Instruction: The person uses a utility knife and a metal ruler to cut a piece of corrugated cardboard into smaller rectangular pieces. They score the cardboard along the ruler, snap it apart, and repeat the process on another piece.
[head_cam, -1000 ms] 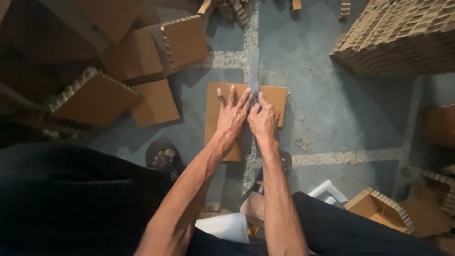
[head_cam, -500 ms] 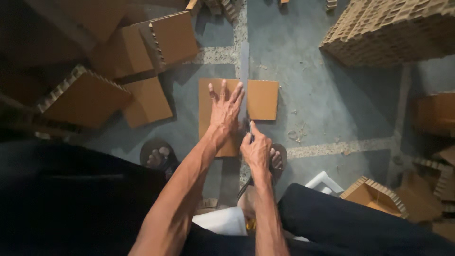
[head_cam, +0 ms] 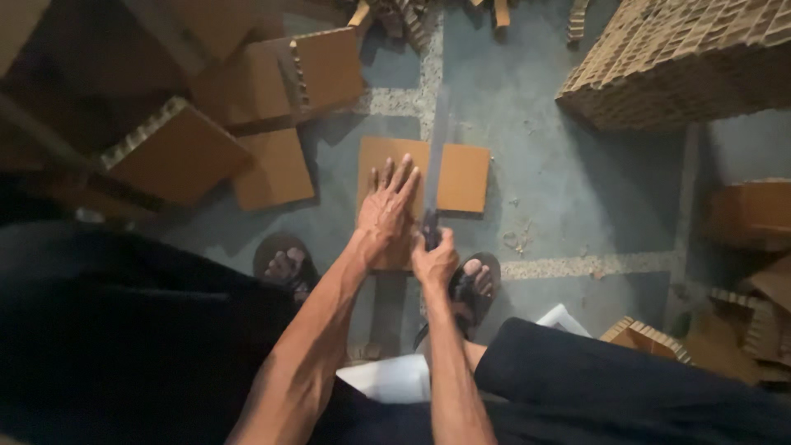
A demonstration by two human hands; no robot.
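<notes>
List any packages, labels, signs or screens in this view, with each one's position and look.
No labels, signs or screens show.
Cardboard board: floor centre, flat, brown, under the left hand; right hand holds a long blade.
Honeycomb cardboard stack: top right, tan.
Cardboard panels: upper left, brown.

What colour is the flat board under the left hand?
Plain tan-brown cardboard board, no print visible, pinned by the left hand. Head view, the only one.

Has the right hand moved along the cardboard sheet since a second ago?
Yes. The right hand has pulled the knife back toward the person, from mid-sheet to the cardboard sheet's near edge.
</notes>
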